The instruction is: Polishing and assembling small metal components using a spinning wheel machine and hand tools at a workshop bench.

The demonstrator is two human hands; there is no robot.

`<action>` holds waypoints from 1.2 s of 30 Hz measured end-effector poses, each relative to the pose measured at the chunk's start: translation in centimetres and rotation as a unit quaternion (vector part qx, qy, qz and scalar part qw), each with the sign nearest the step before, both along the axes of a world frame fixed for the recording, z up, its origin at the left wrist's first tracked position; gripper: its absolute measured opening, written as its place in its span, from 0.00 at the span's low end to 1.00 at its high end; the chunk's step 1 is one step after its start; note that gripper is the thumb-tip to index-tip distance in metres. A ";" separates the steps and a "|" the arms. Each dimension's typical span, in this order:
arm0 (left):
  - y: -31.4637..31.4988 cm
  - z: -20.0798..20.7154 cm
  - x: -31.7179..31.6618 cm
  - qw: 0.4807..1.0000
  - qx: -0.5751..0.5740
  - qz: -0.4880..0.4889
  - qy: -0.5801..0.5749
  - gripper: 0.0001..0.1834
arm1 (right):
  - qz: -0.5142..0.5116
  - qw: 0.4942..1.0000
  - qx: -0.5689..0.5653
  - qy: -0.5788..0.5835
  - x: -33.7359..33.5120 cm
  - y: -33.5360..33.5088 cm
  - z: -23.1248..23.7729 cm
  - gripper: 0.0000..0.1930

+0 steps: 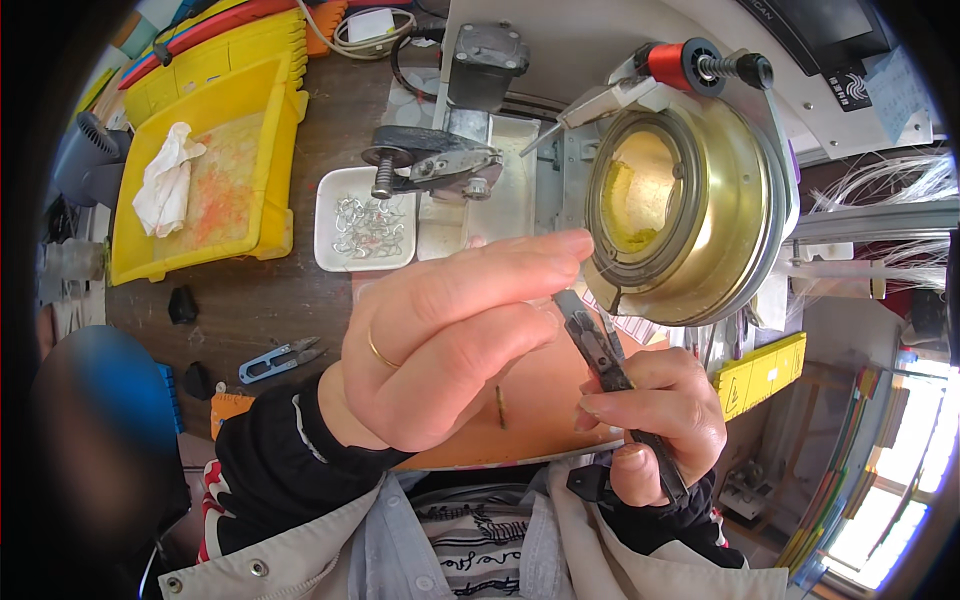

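My right hand (668, 415) is wrapped round a narrow dark metal tool (597, 345), slanting up and left from the palm. The tool has a hinge-like lever; its exact kind does not show. My left hand (440, 340), with a ring on one finger, reaches across from the left with its fingertips pressed together beside the tool's upper end. Whatever those fingers pinch is too small or hidden to make out. Just beyond them stands a machine with a brass-coloured round drum (720, 215). Left of that, a white dish (325, 250) holds many small silvery hooks.
A spool of red thread (682, 66) sits atop the machine. At far left, a yellow tray (275, 190) holds a crumpled white tissue (168, 180). Blue-handled thread snips (272, 363) lie on the dark table. A yellow strip (765, 372) and white strands (890, 190) are at right.
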State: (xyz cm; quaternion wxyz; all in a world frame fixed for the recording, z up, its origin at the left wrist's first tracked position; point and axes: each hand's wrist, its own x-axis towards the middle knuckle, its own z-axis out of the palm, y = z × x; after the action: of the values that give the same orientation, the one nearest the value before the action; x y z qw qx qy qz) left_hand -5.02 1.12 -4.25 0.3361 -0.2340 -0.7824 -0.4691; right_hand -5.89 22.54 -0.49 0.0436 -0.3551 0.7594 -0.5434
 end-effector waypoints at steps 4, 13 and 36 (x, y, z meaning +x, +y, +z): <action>0.1 0.1 0.0 1.000 0.001 -0.001 -0.001 0.11 | 0.002 1.000 0.007 0.012 -0.5 -0.1 0.1 0.14; 0.0 -0.5 -0.1 1.000 0.008 -0.024 0.016 0.11 | 0.017 0.999 0.008 0.026 -0.5 0.0 -0.1 0.13; 0.3 0.0 0.1 1.000 0.009 -0.019 0.017 0.12 | -0.004 0.999 -0.044 -0.015 0.5 1.4 -0.5 0.10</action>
State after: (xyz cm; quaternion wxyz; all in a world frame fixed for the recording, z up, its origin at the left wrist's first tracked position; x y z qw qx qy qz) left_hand -4.92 1.45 -4.24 0.3423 -0.2539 -0.7680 -0.4781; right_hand -5.39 23.89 -0.95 0.0377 -0.3453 0.7356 -0.5815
